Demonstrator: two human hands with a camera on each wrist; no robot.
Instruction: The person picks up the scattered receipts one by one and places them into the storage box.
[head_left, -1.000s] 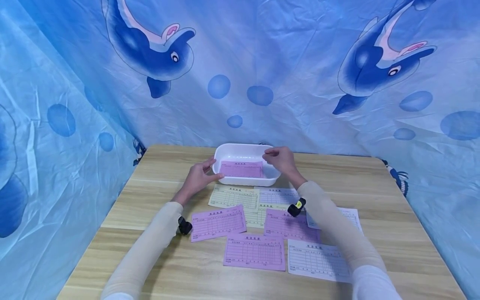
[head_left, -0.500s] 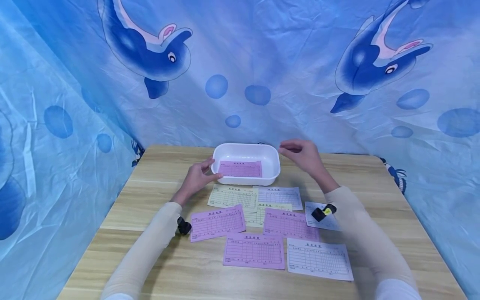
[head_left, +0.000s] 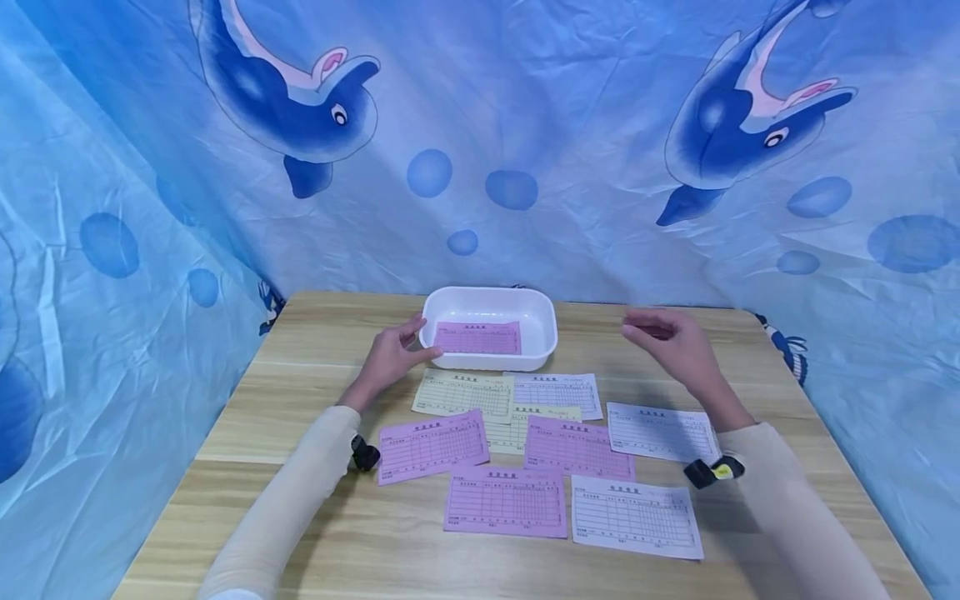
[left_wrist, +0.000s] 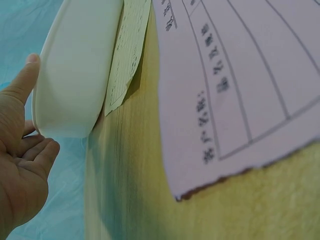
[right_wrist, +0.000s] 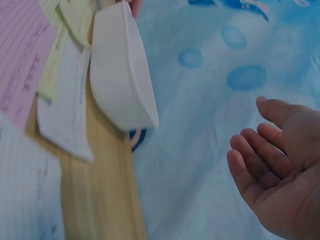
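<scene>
At the back of the table, my left hand [head_left: 390,357] holds the left end of a white plastic tray [head_left: 536,333]. Its thumb lies at the tray's front corner and its fingers at the left side; the left wrist view shows this hand [left_wrist: 25,165] against the tray's outer wall. A pink receipt slip [head_left: 478,337] lies inside the tray. My right hand [head_left: 671,342] hovers to the right of the tray, above a white slip [head_left: 660,432]. In the right wrist view that hand [right_wrist: 280,160] has loosely bent fingers, the thumb apart from them and nothing between.
In front of the tray lie two yellow slips [head_left: 463,393], partly overlapped, and another white slip [head_left: 555,393]. Nearer me are pink slips [head_left: 506,502] and a white slip [head_left: 636,517]. A blue dolphin-print cloth [head_left: 480,125] hangs behind the wooden table [head_left: 300,517].
My right hand has moved away from the tray's right end, out to the right, uncovering the white slips. The left hand stays at the tray, and the pink slip inside lies as before.
</scene>
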